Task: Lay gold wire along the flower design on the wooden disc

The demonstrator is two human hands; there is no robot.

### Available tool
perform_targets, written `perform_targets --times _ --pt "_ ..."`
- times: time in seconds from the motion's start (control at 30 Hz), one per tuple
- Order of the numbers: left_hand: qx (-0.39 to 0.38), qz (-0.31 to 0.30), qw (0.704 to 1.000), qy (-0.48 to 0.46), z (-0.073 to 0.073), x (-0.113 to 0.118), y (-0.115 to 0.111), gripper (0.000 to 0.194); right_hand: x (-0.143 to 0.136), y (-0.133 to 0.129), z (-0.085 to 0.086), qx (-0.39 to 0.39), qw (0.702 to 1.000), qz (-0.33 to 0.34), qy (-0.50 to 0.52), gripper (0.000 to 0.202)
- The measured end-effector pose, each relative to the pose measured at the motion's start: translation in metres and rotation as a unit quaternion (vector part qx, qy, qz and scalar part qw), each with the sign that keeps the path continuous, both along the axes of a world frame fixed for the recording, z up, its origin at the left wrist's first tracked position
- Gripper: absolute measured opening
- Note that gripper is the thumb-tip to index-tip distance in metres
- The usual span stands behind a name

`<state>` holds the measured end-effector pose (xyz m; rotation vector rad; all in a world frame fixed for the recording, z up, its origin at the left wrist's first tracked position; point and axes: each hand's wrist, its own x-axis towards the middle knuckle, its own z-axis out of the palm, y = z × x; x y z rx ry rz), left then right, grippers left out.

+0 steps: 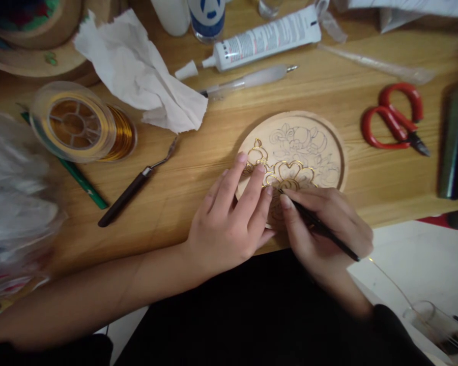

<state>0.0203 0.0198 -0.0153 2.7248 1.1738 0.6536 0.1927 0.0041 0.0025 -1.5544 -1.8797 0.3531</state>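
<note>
A round wooden plate (330, 127) with a raised rim lies at the table's front edge. Pencilled flower outlines cover its face, and gold wire (290, 165) traces a large flower and a smaller shape at the left. My left hand (227, 218) rests on the plate's left side, fingers spread, fingertips touching the wirework. In my right hand (328, 221), a thin black pen-like tool (324, 230) is pinched, its tip at the flower's middle; whether it is tweezers I cannot tell. My hands hide the plate's lower part.
Left of the plate are a dark-handled hooked tool (130, 195), a green pencil (82, 180) and a gold wire spool (118, 134). Behind are crumpled tissue (145, 76), a white tube (269, 38) and a translucent pen (248, 81). Red-handled cutters (395, 119) lie right.
</note>
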Motion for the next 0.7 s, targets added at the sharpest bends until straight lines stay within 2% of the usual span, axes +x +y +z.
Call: perform_targets --times 0.37,0.7 --pt "-0.006 0.004 1.0 -0.011 -0.0018 0.0012 -0.0008 0.052 -0.0007 0.0004 -0.0007 0.001 1.0 0.011 -0.011 0.023" --pt "-0.035 0.008 0.999 -0.034 -0.0045 0.0003 -0.0038 0.043 -0.0092 -0.0029 0.0053 -0.038 0.998 -0.032 -0.031 0.015"
